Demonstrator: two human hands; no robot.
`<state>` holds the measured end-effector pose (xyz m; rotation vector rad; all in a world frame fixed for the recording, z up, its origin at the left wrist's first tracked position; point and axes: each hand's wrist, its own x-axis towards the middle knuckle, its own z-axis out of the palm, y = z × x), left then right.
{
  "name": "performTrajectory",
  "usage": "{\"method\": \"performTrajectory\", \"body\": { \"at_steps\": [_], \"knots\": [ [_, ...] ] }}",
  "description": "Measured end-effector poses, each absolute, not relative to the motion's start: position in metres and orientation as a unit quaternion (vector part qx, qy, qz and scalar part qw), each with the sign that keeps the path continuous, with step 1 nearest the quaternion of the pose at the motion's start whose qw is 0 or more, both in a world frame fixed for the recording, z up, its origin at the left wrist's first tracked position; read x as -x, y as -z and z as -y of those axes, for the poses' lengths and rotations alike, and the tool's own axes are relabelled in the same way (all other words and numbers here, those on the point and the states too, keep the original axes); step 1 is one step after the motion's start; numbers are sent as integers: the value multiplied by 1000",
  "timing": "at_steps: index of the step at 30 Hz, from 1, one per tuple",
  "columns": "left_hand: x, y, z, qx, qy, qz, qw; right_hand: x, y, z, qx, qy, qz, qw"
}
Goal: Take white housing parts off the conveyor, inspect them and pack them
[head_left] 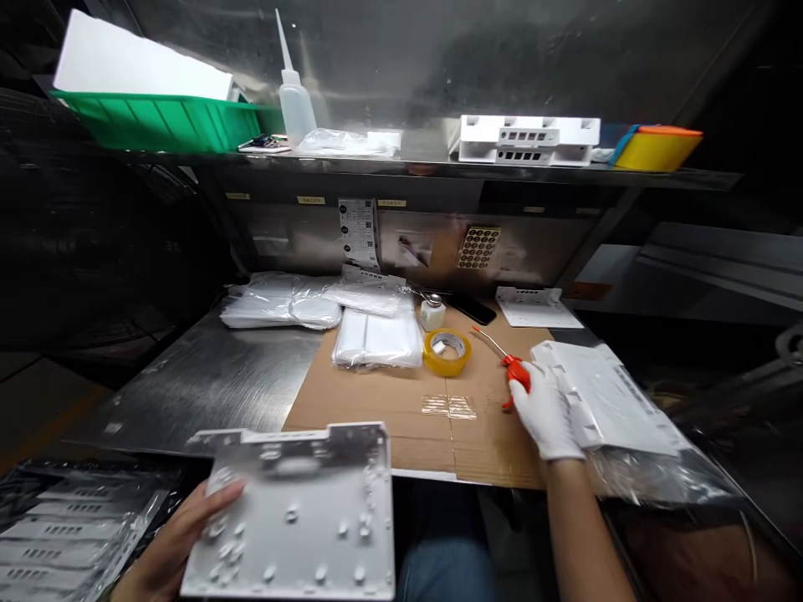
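A white plastic housing panel (301,502) with small posts on its inner face is gripped at its left edge by my bare left hand (188,531), in front of the table's near edge. In a white glove, my right hand (543,410) is closed round the red handle of an air blow gun (516,374). Its thin metal nozzle points up and left over the cardboard sheet (382,426). Just right of the glove lie white panels in clear plastic (608,401). A roll of yellow tape (447,351) sits left of the nozzle.
Bagged white parts (376,334) and a small bottle (432,312) stand behind the tape, near a black phone (470,309). Another white panel (538,307) is at the back right. The shelf above holds a green bin (163,121) and a squeeze bottle (296,109). Several wrapped panels (69,531) lie lower left.
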<state>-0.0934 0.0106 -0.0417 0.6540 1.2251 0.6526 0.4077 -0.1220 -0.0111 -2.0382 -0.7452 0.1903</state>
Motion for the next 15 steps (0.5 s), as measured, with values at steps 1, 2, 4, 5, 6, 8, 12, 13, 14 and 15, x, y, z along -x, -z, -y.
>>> {"method": "performTrajectory", "body": {
  "at_steps": [1, 2, 4, 5, 6, 8, 12, 13, 14, 15],
  "knots": [
    [75, 35, -19, -333, -284, -533, 724, -389, 8, 128, 807, -118, 329, 477],
    [54, 27, -25, -369, -265, -511, 730, -368, 6, 134, 773, -179, 358, 492],
    [13, 12, -32, -429, -232, -451, 747, -325, 7, 148, 628, -407, 403, 527],
    [-7, 6, -35, -454, -208, -418, 759, -308, 10, 153, 558, -484, 397, 545],
    [-25, 0, -38, -482, -176, -386, 767, -294, 15, 157, 501, -538, 365, 571],
    [-59, -7, -49, -580, -117, -315, 742, -283, 31, 162, 449, -572, 251, 639],
    [-108, -15, -98, -832, -138, -215, 492, -311, 62, 174, 428, -549, 45, 716],
    [-116, -16, -113, -857, -154, -216, 443, -323, 66, 180, 427, -542, 22, 723],
    [-124, -16, -128, -874, -160, -220, 403, -334, 70, 186, 429, -533, 7, 729],
    [-131, -16, -141, -886, -157, -223, 376, -343, 72, 193, 432, -520, 1, 737]
  ]
}}
